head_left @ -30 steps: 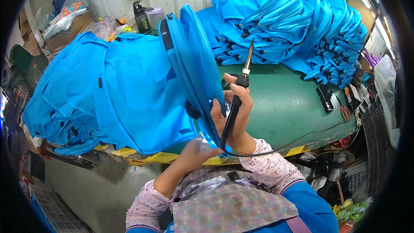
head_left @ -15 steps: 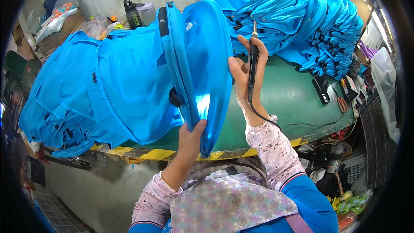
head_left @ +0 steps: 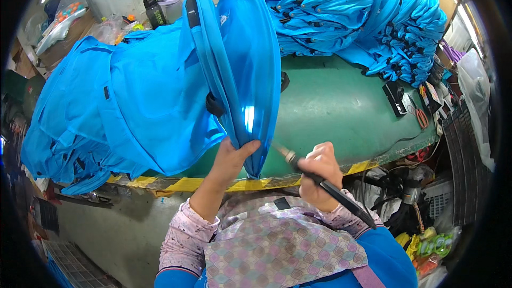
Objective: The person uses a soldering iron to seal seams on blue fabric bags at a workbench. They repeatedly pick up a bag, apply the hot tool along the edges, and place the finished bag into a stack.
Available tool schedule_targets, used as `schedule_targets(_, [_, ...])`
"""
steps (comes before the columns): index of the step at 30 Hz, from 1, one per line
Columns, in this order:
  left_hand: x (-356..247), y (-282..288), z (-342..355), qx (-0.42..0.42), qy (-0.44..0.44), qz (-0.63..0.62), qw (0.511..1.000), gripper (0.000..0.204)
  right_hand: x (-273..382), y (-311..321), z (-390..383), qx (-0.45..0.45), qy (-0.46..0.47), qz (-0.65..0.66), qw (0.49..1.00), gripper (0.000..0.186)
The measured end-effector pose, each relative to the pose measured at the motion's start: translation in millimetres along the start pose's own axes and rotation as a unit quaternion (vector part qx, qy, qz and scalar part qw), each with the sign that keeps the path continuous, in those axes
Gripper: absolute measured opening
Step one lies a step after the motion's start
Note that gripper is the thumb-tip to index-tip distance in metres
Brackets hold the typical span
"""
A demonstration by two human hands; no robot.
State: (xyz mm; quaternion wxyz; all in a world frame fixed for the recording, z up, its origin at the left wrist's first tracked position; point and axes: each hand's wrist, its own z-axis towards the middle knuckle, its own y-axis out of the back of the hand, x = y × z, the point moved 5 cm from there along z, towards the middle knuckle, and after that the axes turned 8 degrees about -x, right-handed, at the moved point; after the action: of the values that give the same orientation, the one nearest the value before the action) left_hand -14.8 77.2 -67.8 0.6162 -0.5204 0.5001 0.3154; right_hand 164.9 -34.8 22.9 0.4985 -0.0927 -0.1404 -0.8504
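My left hand (head_left: 229, 162) is closed on the lower end of a round, rimmed blue fabric piece (head_left: 245, 69), which stands on edge with a black strip along its upper rim and a black fitting lower down. My right hand (head_left: 321, 173) is closed round the black handle of a soldering-iron-like tool (head_left: 337, 194), whose metal tip points up-left toward the piece's lower right edge. The tip is blurred, so I cannot tell whether it touches the fabric. A heap of blue fabric goods (head_left: 112, 106) lies just left of the piece.
A big pile of blue goods (head_left: 352, 16) is at the back right of the green table (head_left: 336, 106). A black device (head_left: 393, 97) and orange-handled scissors (head_left: 420, 117) lie at the right. A bottle (head_left: 153, 12) and a cluttered box (head_left: 74, 29) stand at the back left.
My right hand has swung down toward me with the tool, whose tip now points left at the blue piece instead of upward. My left hand has moved up and holds the piece's lower edge.
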Motion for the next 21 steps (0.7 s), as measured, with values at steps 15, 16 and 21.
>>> schedule_targets(15, [-11.1,-11.8,-6.2,-0.015,-0.046,-0.036,0.998,0.033,0.5,-23.7,-11.6,0.018,0.125,-0.12,0.985,0.025])
schedule_targets(16, [-9.5,-10.1,-5.2,-0.013,-0.042,-0.034,0.998,0.034,-0.5,-24.9,-11.7,0.016,0.126,-0.123,0.984,0.024])
schedule_targets(21, [-10.5,-10.2,-7.6,-0.067,-0.053,-0.035,0.996,0.029,-22.5,-23.4,-9.7,0.032,-0.019,-0.038,0.999,0.023])
